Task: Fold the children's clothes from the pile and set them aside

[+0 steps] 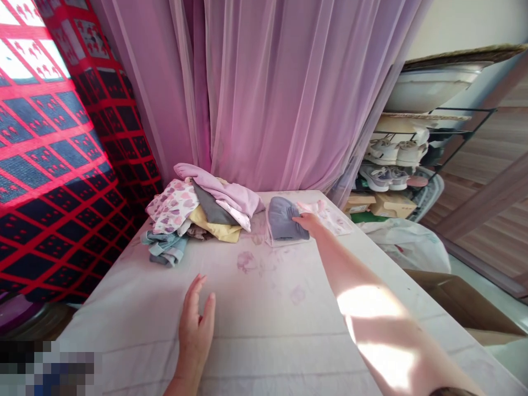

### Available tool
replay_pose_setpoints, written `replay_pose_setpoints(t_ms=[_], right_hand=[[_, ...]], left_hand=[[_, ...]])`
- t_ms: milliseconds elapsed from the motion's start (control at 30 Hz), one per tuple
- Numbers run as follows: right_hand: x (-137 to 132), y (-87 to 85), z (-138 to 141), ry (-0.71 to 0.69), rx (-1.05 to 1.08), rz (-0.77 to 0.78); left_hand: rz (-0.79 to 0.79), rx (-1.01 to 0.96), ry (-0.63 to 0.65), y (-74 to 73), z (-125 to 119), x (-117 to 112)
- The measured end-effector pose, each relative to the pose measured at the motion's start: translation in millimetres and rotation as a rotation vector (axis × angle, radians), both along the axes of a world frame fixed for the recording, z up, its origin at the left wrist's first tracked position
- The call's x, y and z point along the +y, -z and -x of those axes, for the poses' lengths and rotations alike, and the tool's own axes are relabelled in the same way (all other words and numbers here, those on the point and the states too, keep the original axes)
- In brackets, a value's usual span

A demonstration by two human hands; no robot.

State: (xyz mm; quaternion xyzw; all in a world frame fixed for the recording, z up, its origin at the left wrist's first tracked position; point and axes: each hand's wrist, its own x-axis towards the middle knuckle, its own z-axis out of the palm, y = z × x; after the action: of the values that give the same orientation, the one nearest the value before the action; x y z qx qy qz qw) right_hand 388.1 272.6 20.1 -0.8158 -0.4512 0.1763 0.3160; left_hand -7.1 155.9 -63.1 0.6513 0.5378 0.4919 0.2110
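Observation:
My right hand (pixel 307 222) reaches to the far side of the table, its thumb and fingers closed at the right edge of a folded grey-blue garment (pixel 284 217). That garment lies flat on top of a pale pink folded cloth (pixel 269 240). Just right of the hand is a pink and white patterned garment (pixel 332 219), partly behind my wrist. My left hand (pixel 196 322) hovers over the near part of the table, fingers apart and holding nothing. Beyond it sits a loose heap of clothes with a lilac garment (pixel 231 190), a heart-print one (pixel 175 206), a yellow one (pixel 220 228) and folded denim (pixel 167 250).
A pale flowered cover (pixel 247 308) spreads over the table. Purple curtains (pixel 264 99) hang behind it; a red and black checked curtain (pixel 49 165) hangs left. On the right are a shoe rack (pixel 447 132), a white plastic bag (pixel 406 242) and an open cardboard box (pixel 462 302).

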Motion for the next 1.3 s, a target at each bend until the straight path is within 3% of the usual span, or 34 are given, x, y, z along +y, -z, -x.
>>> replay_pose_setpoints(t_ms=[100,367,667,867,933,1033,1100,1200,1300], right_hand=[[2,11.7,-8,0.005,0.077,0.036],[-3,1.8,-24,-0.111,0.158,0.085],[-5,15.1,-14,0.006,-0.102,0.111],[-8,-1.5,-4,0.005,-0.257,0.103],[-6,-7.1,9,-0.045,-0.414,-0.005],[2,-5.5,34,-0.258,-0.632,-0.095],[9,2.8,47,-0.345,-0.622,0.02],[17,18.7,56,-0.352,-0.555,0.204],[20,28.5,58,-0.338,-0.568,0.251]], left_hand=[[-0.02,0.029,0.0,2.9,0,1],[-0.05,0.074,0.012,4.4,-1,1],[-0.036,0.072,0.019,2.1,-1,1],[-0.045,0.081,0.022,1.7,-3,1],[-0.049,0.083,0.028,2.5,-4,2],[-0.058,0.088,0.028,3.2,-4,2],[-0.066,0.094,0.024,3.1,-4,1],[-0.066,0.111,0.024,2.9,-4,0],[-0.066,0.116,0.023,3.3,-4,-1]])
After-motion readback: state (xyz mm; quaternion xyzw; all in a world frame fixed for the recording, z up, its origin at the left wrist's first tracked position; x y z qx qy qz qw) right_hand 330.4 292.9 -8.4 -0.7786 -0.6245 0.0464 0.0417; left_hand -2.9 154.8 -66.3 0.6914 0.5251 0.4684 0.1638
